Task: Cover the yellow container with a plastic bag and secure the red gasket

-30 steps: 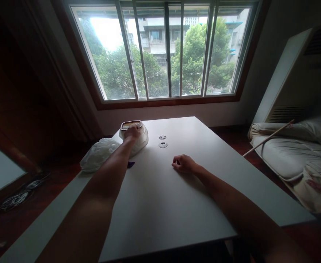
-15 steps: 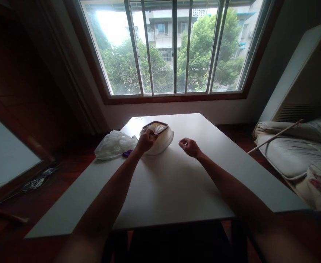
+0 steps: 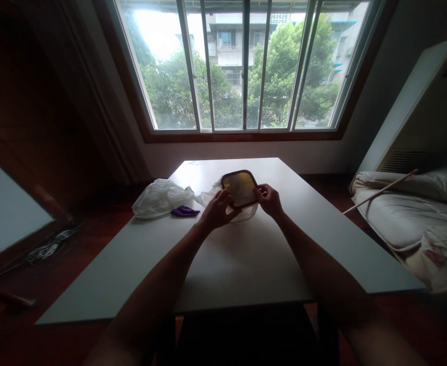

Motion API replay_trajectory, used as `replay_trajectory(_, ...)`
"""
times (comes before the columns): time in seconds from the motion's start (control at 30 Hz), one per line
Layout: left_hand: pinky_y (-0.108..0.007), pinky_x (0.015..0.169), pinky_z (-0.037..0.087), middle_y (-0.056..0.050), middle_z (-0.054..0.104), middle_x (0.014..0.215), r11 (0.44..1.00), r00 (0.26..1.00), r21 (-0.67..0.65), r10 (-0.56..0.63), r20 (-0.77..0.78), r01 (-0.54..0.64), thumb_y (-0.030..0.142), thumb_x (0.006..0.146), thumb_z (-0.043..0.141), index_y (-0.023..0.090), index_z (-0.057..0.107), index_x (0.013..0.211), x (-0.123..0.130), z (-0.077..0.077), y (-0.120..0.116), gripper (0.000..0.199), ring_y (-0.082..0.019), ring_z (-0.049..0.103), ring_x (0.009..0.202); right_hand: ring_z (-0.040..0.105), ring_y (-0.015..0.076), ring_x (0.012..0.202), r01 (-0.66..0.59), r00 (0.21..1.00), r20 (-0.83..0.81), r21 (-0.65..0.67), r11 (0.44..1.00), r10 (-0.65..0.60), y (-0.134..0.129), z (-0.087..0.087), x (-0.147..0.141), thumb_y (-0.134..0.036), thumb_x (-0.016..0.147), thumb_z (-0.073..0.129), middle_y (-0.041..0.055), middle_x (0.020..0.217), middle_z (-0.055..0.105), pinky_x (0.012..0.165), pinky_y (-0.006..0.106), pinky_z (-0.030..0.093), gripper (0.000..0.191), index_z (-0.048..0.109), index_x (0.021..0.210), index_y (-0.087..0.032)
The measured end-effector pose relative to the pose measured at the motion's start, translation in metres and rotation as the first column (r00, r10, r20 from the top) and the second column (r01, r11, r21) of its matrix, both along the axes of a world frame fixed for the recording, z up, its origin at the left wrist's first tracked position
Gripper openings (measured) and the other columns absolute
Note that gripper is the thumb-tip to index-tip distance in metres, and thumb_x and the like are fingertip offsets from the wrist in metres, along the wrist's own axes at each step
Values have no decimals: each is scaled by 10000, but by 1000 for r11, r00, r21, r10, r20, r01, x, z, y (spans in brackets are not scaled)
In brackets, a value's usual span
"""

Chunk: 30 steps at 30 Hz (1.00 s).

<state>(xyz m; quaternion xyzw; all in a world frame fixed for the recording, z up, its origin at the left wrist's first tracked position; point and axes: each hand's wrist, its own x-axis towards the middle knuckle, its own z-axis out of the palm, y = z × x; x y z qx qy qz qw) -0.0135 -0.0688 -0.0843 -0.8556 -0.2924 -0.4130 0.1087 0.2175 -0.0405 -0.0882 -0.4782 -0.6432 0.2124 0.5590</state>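
A square, dark-rimmed container (image 3: 240,187) with a yellowish, cloudy inside is tilted up over the middle of the table. A thin clear plastic bag (image 3: 242,214) hangs about its lower part. At the lower left corner of the rim, my left hand (image 3: 218,209) is closed on the container, its fingers bent over the edge. My right hand (image 3: 269,200) pinches the right side of the rim between thumb and fingers. Left of my left hand lies a folded purple cloth (image 3: 185,211), next to a crumpled whitish plastic bag (image 3: 161,198).
The white table (image 3: 238,274) stretches toward a wide window (image 3: 242,76). To the right are a cushioned seat or folded mattress (image 3: 394,213) and a thin stick (image 3: 381,191) leaning over it. Tangled cables (image 3: 51,246) lie on the floor at left.
The container has moved right and tilted up. My right hand, apart from it before, now grips its right rim. My left hand has shifted right, uncovering the purple cloth.
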Motion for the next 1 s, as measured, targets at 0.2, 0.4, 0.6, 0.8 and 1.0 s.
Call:
replay_trajectory(0.2, -516, 1050, 488, -164, 474, 1458, 996, 996, 11, 86, 34, -87, 448, 841, 740, 224, 522, 1246, -3, -7, -2, 512, -339, 498, 1336, 673, 210, 720, 56, 996, 70, 57, 997, -60, 0, -3, 1, -448, 839, 601, 80, 793, 738, 665, 306, 506, 342, 725, 928, -142)
replay_trajectory(0.4, -618, 1171, 331, -246, 225, 1625, 986, 970, -70, 162, 181, -151, 650, 649, 833, 233, 128, 1584, -13, -20, 13, 1243, -429, 244, 1512, 651, 199, 669, 76, 994, 73, 58, 995, -81, -2, -2, 0, -448, 856, 571, 74, 747, 731, 628, 292, 490, 372, 746, 943, -131)
replay_trajectory(0.6, -636, 1135, 376, -274, 311, 1559, 939, 965, -336, 157, 209, -80, 545, 534, 930, 186, 0, 1601, -22, -48, 32, 1460, -467, 319, 1464, 667, 214, 685, 15, 994, 109, 33, 999, -18, -10, 3, -3, -446, 863, 556, 69, 707, 721, 642, 295, 513, 396, 761, 974, -127)
replay_trajectory(0.8, -622, 1140, 386, -240, 303, 1524, 938, 961, -332, 173, 214, -95, 508, 468, 952, 185, 177, 1560, -23, -54, 36, 1378, -465, 314, 1451, 672, 215, 653, -45, 990, 132, 11, 999, 43, -18, 6, -7, -458, 874, 545, 60, 643, 699, 607, 287, 518, 409, 749, 983, -121)
replay_trajectory(1.0, -603, 1121, 406, -229, 356, 1447, 948, 955, -275, 221, 199, -161, 503, 479, 927, 152, 264, 1500, -24, -49, 35, 1267, -443, 381, 1389, 600, 168, 487, -106, 987, 119, -12, 994, 107, -18, 6, -6, -462, 887, 527, 27, 588, 659, 487, 263, 469, 403, 732, 968, -124)
